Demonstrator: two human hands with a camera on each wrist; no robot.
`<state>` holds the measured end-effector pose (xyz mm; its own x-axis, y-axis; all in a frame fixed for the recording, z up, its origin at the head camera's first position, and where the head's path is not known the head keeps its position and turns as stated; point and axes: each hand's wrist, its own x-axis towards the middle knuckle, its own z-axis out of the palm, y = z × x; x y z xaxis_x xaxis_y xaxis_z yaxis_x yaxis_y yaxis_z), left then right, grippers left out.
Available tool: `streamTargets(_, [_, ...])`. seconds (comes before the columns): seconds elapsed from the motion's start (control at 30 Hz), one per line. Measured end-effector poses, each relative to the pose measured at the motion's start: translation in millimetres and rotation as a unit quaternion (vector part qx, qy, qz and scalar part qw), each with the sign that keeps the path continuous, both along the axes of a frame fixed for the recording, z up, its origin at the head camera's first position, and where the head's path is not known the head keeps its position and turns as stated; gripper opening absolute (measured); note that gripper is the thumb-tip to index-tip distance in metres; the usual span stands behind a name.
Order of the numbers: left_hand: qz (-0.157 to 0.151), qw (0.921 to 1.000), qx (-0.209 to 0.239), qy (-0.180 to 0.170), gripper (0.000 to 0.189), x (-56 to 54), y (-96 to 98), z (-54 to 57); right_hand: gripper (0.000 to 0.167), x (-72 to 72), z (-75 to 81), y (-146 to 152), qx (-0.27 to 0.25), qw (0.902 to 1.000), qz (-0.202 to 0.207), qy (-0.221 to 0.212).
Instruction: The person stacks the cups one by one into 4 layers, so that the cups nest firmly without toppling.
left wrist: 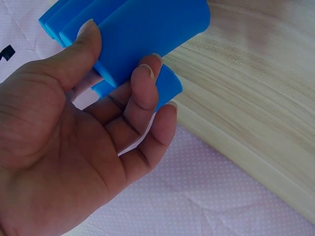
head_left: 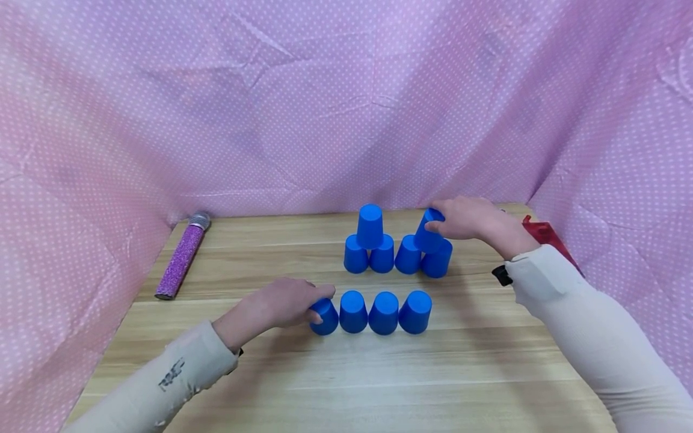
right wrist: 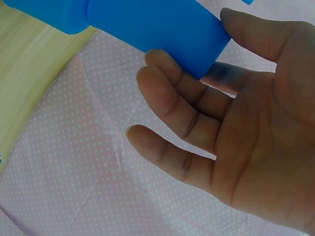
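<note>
Blue plastic cups stand upside down in two groups. Toward the back, one cup sits on top of a side-by-side pair. My right hand grips the upper cup of a second stack, with thumb and fingers around its narrow end. That cup leans a little and touches the two cups beneath it. In the front row, my left hand holds the leftmost cup between thumb and fingers. Several cups continue that row to its right, close together. The left wrist view shows the held cup close up.
A glittery purple microphone lies at the table's back left. Something red is at the right edge, partly behind the right arm. Pink dotted cloth hangs behind and beside the wooden table.
</note>
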<state>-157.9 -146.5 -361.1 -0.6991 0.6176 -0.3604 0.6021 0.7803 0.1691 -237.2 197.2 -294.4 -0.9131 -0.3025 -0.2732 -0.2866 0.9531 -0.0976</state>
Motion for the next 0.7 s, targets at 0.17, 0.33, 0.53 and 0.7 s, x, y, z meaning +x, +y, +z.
streamTargets(0.17, [-0.003, 1.0000, 0.002, 0.002, 0.030, -0.5, -0.4, 0.5, 0.067, -0.7, 0.8, 0.0, 0.002, 1.0000, -0.003, -0.001])
streamTargets(0.33, [-0.001, 1.0000, 0.000, 0.000, 0.029, 0.0, 0.1, 1.4, 0.067, 0.4, 1.6, 0.0, 0.001, 1.0000, -0.003, 0.000])
streamTargets(0.53, [0.006, 0.9999, -0.003, -0.010, 0.027, 0.9, 0.8, 2.4, 0.066, 0.4, 1.7, -0.2, 0.001, 1.0000, -0.007, 0.003])
streamTargets(0.7, [0.007, 0.9999, -0.007, -0.010, 0.028, 1.3, 1.0, 3.1, 0.067, 0.5, 1.7, -0.1, 0.001, 0.9999, -0.010, 0.002])
